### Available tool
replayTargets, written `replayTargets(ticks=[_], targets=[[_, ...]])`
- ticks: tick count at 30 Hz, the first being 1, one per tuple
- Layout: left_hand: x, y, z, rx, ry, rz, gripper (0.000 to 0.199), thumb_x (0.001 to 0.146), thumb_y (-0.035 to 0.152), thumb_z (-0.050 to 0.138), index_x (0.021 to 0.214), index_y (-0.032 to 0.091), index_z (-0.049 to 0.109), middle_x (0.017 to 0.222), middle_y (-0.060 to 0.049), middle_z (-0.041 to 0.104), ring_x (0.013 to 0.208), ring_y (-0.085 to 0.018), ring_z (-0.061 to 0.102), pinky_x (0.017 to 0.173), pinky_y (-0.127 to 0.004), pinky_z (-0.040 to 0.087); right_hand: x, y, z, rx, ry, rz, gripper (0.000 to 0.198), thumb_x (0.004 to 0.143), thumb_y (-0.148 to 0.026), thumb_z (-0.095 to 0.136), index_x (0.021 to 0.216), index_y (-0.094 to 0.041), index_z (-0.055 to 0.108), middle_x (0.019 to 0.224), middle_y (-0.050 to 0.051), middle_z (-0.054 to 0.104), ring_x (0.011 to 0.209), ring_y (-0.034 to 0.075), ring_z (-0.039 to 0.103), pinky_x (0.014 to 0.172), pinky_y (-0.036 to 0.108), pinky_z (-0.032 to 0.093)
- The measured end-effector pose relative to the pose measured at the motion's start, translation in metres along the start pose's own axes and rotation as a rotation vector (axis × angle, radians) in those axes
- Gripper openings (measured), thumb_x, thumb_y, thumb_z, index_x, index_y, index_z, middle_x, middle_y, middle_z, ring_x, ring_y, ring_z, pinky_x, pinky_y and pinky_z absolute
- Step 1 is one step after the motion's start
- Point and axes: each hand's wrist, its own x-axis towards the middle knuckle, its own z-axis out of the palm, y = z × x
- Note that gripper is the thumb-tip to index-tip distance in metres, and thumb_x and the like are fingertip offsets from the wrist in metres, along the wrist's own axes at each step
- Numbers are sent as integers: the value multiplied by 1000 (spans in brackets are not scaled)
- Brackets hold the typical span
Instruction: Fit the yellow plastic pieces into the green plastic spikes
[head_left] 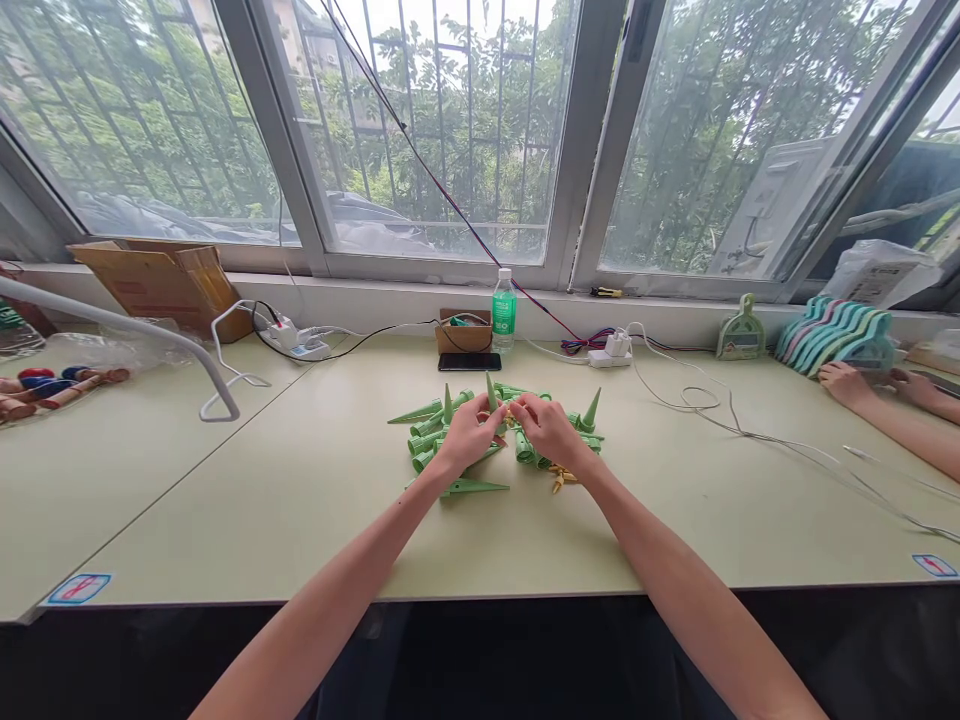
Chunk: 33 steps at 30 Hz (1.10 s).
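The work is judged to be under way, with one piece in hand. A slender, pale green, plastic-looking cone (491, 392) is held point upward in the left hand (472, 436), its lower part wrapped by the fingers. The right hand (551, 430) is brought up just beside it, thumb and fingers drawn narrowly together; whether anything is gripped there cannot be told.

On the desk (300, 500), a left cluster of similar green cones (425, 443) and a right cluster of green cones (525, 450) are found. Finished pieces cannot be told from waiting ones, so no count of either is given. Small yellow pronged pieces (559, 476) are noted loose beneath the right forearm, by which some work is judged to be left.

The held cone is seen to be smooth, evenly coloured and sharply tapered; its base is hidden by the hands. It is located above the desk, between the clusters. Most cones are laid on their sides, several with hollow round ends exposed; a green cone on the right (591, 410) is stood nearly upright, slightly tilted.
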Motion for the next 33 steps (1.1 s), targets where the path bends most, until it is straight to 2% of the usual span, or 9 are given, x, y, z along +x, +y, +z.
replayTargets(ticks=[4,12,19,29,33], targets=[[0,0,0,-2,10,-4,37,80,52,62,87,16,60,90,-7,60,82,-21,62,55,-34,62,-1,-1,0,42,-26,-1,29,99,-41,37,84,-21,52,58,-4,46,51,12,38,52,25,28],[0,1,1,8,-3,-8,37,80,52,62,86,16,59,90,-6,59,80,-19,60,56,-34,62,0,1,1,23,-5,-25,37,100,-42,35,69,-22,40,58,-4,42,52,12,33,53,25,26],[1,-1,0,-6,16,-3,36,80,51,62,85,16,59,87,-6,58,81,-20,61,55,-35,62,-1,-1,0,46,-27,-5,28,99,-41,36,86,-21,52,59,-4,46,50,12,36,52,25,27],[-1,2,2,0,-9,-17,36,79,52,62,84,16,59,84,-5,58,77,-18,58,55,-33,62,1,3,3,-4,6,-31,40,100,-42,34,65,-22,34,56,-4,39,51,12,31,53,26,25],[0,0,2,-3,1,-12,36,80,52,62,84,16,59,85,-5,57,77,-18,58,54,-33,62,1,2,2,1,4,-6,37,100,-44,34,71,-22,44,58,-3,44,51,12,35,53,26,27]])
